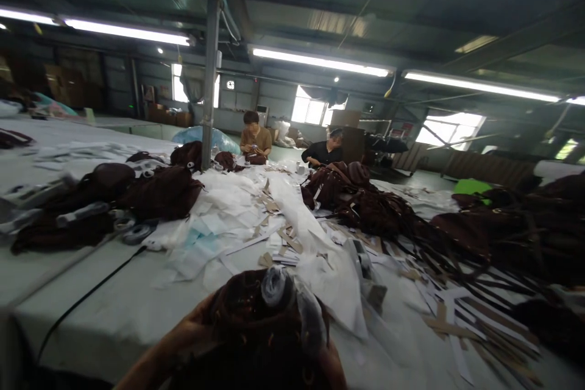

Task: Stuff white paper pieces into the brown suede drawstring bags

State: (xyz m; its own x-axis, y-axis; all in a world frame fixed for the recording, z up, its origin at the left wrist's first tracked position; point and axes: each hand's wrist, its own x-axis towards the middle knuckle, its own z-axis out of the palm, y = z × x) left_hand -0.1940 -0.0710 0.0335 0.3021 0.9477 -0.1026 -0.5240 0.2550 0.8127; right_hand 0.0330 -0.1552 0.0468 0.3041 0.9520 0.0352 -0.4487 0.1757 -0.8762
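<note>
A dark brown bag (247, 311) stands at the front edge of the table, close to me, with small metal fittings along its upper part. My left hand (198, 326) grips its left side; the fingertips are partly lost against the dark material. On the other side my right hand (334, 365) is closed at the bag's lower right, mostly hidden by it. A clear plastic-wrapped roll (275, 286) shows at the bag's top, and a plastic-wrapped strip (311, 320) runs down its right side.
Brown bags (159, 189) lie left, and a large pile of bags (365, 201) with straps lies right. White wrapping sheets (228, 201), cardboard strips (441, 320) and a tape dispenser (363, 259) cover the table. A black cable (86, 295) crosses left. Two people sit beyond a post (209, 85).
</note>
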